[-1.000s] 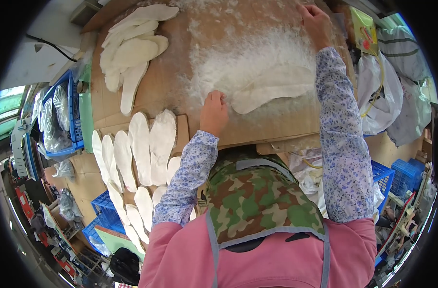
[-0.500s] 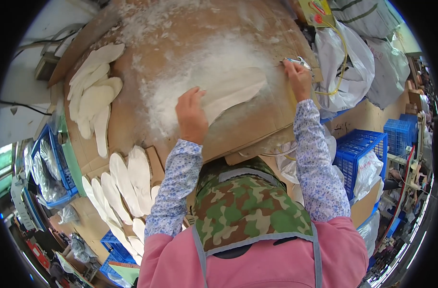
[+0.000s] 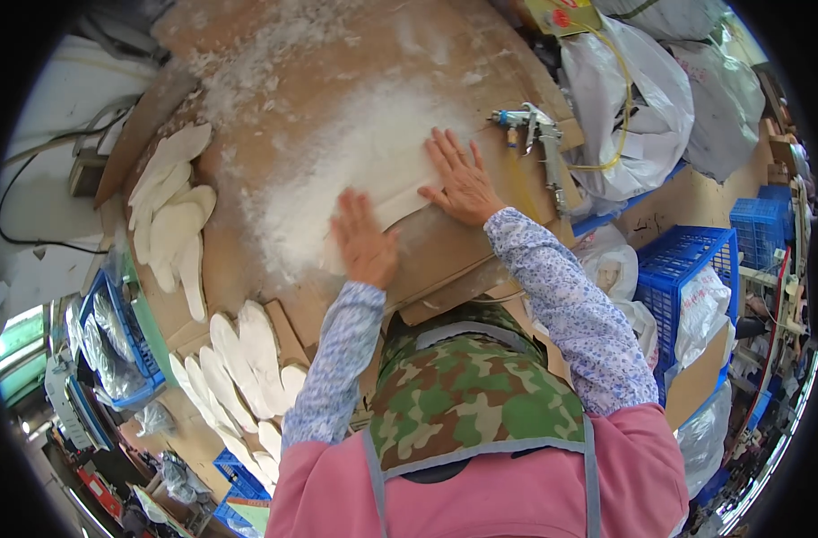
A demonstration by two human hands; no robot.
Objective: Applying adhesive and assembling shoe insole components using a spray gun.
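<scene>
A pale insole-shaped piece (image 3: 398,199) lies on the cardboard-covered table amid a white, dusty patch. My left hand (image 3: 364,240) rests at its left end, fingers extended and blurred at the tips. Flat on its right end is my right hand (image 3: 463,177), fingers spread and holding nothing. To the right of that hand, a metal spray gun (image 3: 539,134) with a blue tip lies near the table's right edge, apart from both hands. Part of the insole is hidden under my hands.
Stacked pale insoles (image 3: 178,220) lie at the table's left side. More insoles (image 3: 248,354) are laid out on cardboard at the lower left. A yellow hose (image 3: 626,108) runs over a white plastic bag (image 3: 597,81). A blue crate (image 3: 683,269) stands at the right.
My right hand has let go of the spray gun, now lying on the table, and has moved left onto the insole. My left hand has shifted slightly, and the view has turned a little.
</scene>
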